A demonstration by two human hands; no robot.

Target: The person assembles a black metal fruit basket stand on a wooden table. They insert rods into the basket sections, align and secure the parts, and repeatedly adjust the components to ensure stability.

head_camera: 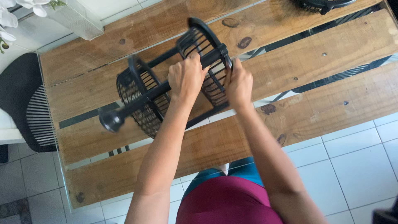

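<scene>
A black tiered basket rack [141, 95] lies tilted on its side over the wooden table [331, 95], blurred by motion. It has round slatted baskets joined by a central pole that ends in a knob at lower left. My left hand [186, 76] is wrapped around the central pole between the two baskets. My right hand [238, 83] grips the rim of the right-hand basket [205, 41] at its lower edge. Both forearms reach up from the bottom of the view.
The table has wood planks under a glass top, with dark gaps between planks. A black chair [25, 99] stands at the left. Another black basket piece [321, 4] sits at the top edge. White flowers in a clear vase [76, 16] are at top left. White tiled floor lies below.
</scene>
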